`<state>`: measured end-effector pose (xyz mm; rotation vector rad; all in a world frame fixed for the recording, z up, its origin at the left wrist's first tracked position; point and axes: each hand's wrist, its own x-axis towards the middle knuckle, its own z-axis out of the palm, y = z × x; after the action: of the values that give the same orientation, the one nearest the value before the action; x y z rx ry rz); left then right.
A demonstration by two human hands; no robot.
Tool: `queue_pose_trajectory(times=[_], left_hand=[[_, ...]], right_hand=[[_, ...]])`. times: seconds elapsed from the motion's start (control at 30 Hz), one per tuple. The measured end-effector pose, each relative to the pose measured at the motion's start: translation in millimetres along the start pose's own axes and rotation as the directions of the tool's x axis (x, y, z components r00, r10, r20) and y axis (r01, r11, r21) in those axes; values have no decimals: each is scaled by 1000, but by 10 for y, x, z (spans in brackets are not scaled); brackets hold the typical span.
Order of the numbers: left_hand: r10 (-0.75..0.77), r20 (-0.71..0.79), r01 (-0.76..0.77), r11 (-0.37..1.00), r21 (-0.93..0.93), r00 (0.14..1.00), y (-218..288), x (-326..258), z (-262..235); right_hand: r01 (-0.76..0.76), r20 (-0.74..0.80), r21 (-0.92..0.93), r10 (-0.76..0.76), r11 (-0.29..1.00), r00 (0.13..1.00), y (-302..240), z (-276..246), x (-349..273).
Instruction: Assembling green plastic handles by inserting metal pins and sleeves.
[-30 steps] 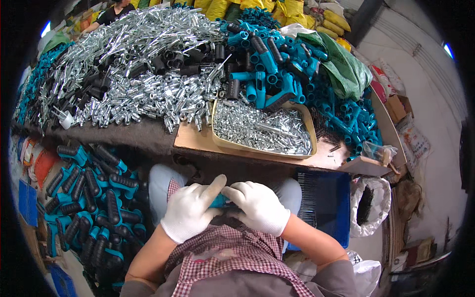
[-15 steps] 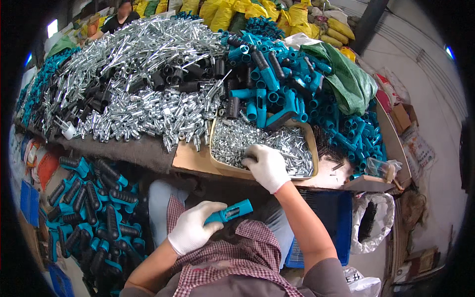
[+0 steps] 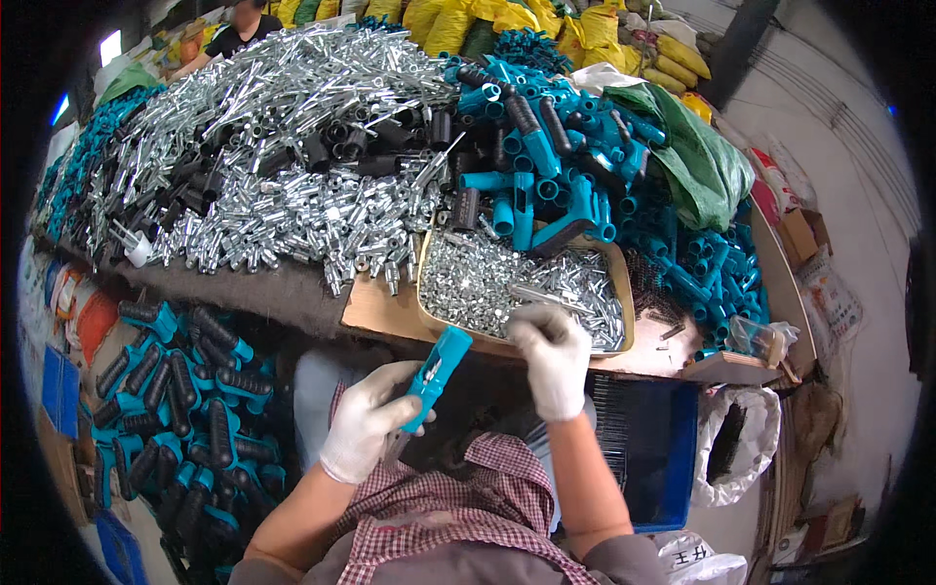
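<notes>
My left hand (image 3: 370, 417), in a white glove, is wrapped around a teal plastic tool housing (image 3: 441, 369) with a long slot in its side. The housing is tilted, its upper end pointing away to the right, and a bit of light metal shows in the slot. Just right of it, my gloved right hand (image 3: 554, 356) hovers at the near edge of a shallow tray (image 3: 429, 310) of small metal parts. The fingers of that hand are pinched together; whatever they hold is hidden. A silvery rod (image 3: 539, 295) shows just beyond the fingertips; I cannot tell whether they touch it.
Heaps of shiny metal parts (image 3: 292, 214) and teal housings (image 3: 546, 146) cover the bench beyond. Black-gripped teal housings (image 3: 185, 390) are piled low at left. A blue crate (image 3: 673, 448) and a white sack (image 3: 738, 439) stand at right. Another person (image 3: 239, 34) is at far left.
My right hand has come out of the tray toward me, its fingers now pinched. My left hand has raised the housing and turned it more upright.
</notes>
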<state>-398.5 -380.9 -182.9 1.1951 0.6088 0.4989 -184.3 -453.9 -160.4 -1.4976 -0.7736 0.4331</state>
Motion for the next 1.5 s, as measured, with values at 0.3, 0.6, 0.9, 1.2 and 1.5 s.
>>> queue_pose_trajectory(times=[0.3,0.6,0.9,1.2,1.5], left_hand=[[172,-111,-181,981,-76,979,-78,-29,114],[102,-21,-103,994,-40,995,-109,-71,-110],[115,-92,-145,876,-459,989,0,-17,-156],[-3,-129,-62,870,-489,992,-82,-104,-79],[-15,45,22,986,-164,999,-28,-101,72]], right_hand=[[-77,250,388,-24,918,968,185,446,-551],[-561,640,399,217,726,737,107,394,-352],[554,536,-409,-300,725,789,-138,554,949],[282,223,-860,-185,425,957,75,859,1704],[-39,400,127,-15,991,917,-45,-76,-10]])
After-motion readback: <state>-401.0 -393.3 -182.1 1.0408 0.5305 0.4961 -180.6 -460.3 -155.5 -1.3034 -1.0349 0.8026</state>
